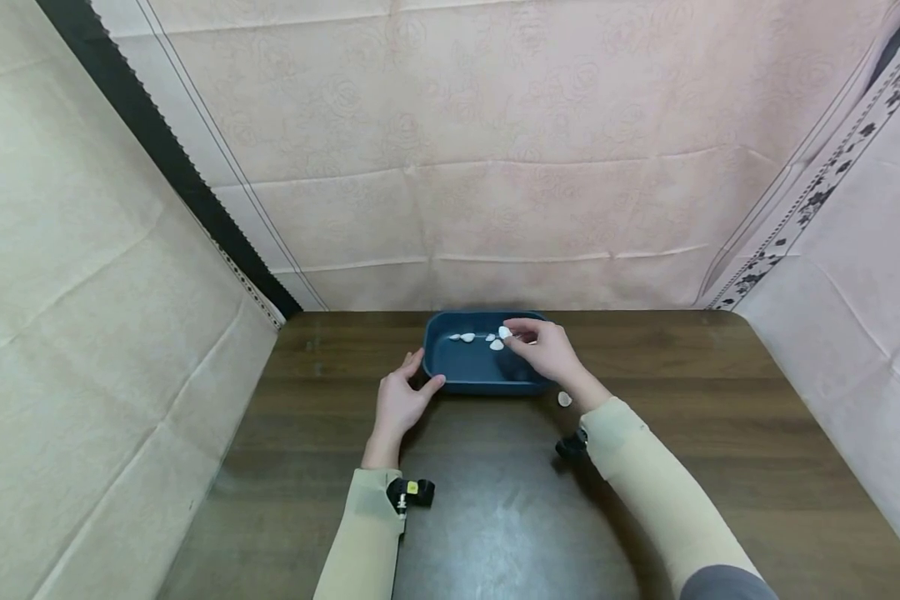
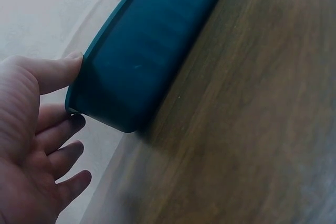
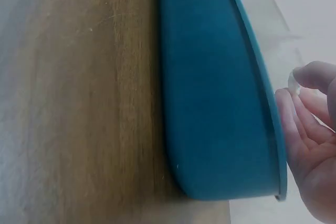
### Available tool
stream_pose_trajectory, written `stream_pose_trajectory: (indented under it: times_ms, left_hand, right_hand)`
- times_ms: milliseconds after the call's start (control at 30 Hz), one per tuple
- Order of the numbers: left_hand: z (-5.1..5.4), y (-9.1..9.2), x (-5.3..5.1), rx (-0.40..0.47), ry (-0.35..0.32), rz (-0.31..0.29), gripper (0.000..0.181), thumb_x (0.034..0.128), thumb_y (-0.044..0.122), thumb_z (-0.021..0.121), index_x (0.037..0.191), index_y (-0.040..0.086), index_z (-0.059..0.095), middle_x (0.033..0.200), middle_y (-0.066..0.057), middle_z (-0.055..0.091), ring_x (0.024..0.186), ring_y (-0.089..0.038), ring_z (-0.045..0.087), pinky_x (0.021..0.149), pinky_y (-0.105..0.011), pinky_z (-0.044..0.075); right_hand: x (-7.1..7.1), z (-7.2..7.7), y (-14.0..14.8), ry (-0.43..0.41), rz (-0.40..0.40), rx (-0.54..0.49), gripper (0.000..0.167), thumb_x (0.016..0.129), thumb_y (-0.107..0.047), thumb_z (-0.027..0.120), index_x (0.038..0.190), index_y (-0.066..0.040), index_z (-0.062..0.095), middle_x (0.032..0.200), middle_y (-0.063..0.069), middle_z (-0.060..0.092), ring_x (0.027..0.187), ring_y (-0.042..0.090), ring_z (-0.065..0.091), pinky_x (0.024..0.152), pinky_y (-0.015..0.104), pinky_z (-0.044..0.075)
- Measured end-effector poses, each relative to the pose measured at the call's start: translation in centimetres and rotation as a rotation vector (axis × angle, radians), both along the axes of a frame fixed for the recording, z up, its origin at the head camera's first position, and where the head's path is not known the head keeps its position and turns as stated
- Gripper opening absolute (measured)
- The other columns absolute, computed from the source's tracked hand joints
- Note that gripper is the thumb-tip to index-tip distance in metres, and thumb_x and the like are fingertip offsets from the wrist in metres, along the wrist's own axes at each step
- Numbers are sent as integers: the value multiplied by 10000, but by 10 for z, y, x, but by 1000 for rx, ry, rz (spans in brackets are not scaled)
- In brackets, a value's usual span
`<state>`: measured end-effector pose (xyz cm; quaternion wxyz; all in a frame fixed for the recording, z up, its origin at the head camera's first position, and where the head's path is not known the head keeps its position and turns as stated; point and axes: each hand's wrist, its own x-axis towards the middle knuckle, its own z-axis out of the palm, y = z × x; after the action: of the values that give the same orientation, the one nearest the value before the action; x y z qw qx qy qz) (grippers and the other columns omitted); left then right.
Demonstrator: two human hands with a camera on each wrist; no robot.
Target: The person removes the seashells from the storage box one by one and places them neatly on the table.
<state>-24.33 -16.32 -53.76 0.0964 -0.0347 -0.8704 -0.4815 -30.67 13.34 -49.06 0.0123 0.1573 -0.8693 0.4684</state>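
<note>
A dark blue rectangular tray [image 1: 487, 388] stands on the table. Several small white, shell-like pieces [image 1: 467, 337] lie inside it. My left hand [image 1: 401, 402] holds the tray's near left corner, its thumb on the front rim and fingers along the left side; the left wrist view shows this thumb [image 2: 60, 74] touching the rim. Over the tray's right part, my right hand [image 1: 547, 348] pinches one white piece [image 1: 505, 332] between thumb and fingertips. The right wrist view shows that piece [image 3: 294, 83] just beyond the rim, partly hidden by the fingers.
One more white piece [image 1: 564, 399] lies on the brown wooden table [image 1: 487, 517], outside the tray's near right corner and under the right wrist. Pale cloth [image 1: 495, 225] hangs behind the table's far edge and along both sides.
</note>
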Motion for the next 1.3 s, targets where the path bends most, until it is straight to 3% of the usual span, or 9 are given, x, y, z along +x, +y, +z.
stream_pose_trajectory:
  times_ms: [333, 567, 833, 1300]
  left_hand:
    - [0, -2, -1, 2, -6, 2, 673, 962, 278, 835, 1543, 65, 571, 1560, -131, 554, 1513, -309, 446, 1229, -525, 356]
    - [0, -2, -3, 4, -5, -1, 679, 965, 292, 832, 1548, 67, 566, 1564, -137, 549, 1516, -311, 440, 1228, -527, 356]
    - [1, 1, -3, 8, -4, -5, 687, 968, 301, 830, 1553, 66, 558, 1566, -140, 545, 1507, -319, 452, 1222, -538, 363]
    - [0, 0, -1, 34, -22, -14, 677, 972, 263, 827, 1556, 61, 550, 1576, -130, 535, 1511, -314, 446, 1222, -529, 364]
  right_hand:
    - [10, -4, 12, -17, -21, -66, 302, 1015, -242, 770, 1306, -162, 765, 1195, 25, 768, 1005, 224, 709, 906, 388, 611]
    - [15, -7, 20, -33, -39, -89, 317, 1020, -216, 765, 1328, -146, 756, 1206, 50, 767, 1033, 235, 707, 941, 398, 603]
    - [23, -10, 30, -36, -41, -180, 373, 1014, -223, 774, 1362, -94, 734, 1198, 95, 757, 1054, 261, 711, 877, 198, 576]
    - [42, -15, 56, -52, -75, -208, 374, 1015, -331, 772, 1333, -135, 751, 1189, 77, 749, 1074, 247, 680, 889, 210, 559]
